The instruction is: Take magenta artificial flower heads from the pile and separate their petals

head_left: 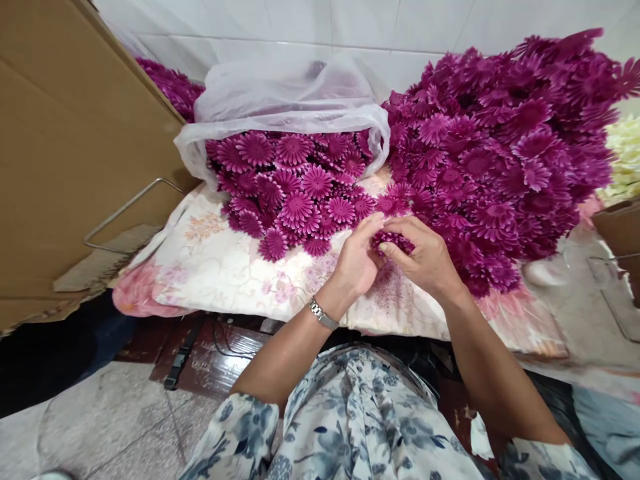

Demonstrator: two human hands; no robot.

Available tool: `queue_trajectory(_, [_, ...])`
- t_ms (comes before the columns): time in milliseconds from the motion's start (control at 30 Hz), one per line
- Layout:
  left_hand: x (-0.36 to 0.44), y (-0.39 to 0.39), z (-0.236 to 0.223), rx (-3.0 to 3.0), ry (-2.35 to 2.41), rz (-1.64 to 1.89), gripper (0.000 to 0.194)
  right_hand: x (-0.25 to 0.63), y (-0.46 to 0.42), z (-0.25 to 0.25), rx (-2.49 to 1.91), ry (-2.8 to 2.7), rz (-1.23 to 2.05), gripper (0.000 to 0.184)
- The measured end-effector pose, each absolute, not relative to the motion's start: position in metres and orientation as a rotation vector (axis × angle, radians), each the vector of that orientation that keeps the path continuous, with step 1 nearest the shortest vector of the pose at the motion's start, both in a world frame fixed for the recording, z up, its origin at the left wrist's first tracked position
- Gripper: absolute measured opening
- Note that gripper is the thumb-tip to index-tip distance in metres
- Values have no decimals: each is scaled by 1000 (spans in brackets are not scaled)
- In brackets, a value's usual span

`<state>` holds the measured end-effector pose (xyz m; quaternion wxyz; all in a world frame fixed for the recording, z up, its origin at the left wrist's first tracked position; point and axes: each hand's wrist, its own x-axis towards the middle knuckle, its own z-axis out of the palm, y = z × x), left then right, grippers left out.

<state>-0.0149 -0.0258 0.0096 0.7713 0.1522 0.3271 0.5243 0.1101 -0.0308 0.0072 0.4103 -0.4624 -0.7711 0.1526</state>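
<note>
Both hands meet over the cloth, around a small bunch of purple artificial flower pieces (395,241). My left hand (359,257) is closed at its side, its fingertips partly hidden behind the bunch. Thumb and fingers of my right hand (423,257) pinch the bunch from the right. Just left of the hands, many loose purple flower heads (297,208) spill from the mouth of a white plastic bag (285,120). A tall heap of layered purple flowers (490,160) rises right behind my right hand.
A floral padded cloth (215,280) covers the work surface. An upright cardboard box (65,133) with a bent metal wire (125,210) stands at the left. Pale yellow flowers (624,157) and another cardboard piece (620,233) are at the right. A white tiled wall (425,23) closes the back.
</note>
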Motion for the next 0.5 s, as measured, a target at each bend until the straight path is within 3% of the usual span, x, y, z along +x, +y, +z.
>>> queue_trajectory(100, [-18, -35, 3, 500, 712, 1152, 36, 111, -33, 4, -1180, -1825, 405, 14])
queue_trajectory(233, [-24, -38, -5, 719, 824, 1227, 21, 114, -36, 2, -1197, -1729, 604, 14])
queue_trajectory(333, [-30, -38, -4, 783, 879, 1356, 31, 114, -39, 1, -1146, -1683, 705, 20])
queue_trajectory(400, [-32, -40, -1, 694, 875, 1359, 35, 112, -42, 0, -1170, -1669, 584, 26])
queue_trajectory(500, [-31, -45, 4, 424, 762, 1187, 18, 104, -47, -1, -1193, -1774, 222, 28])
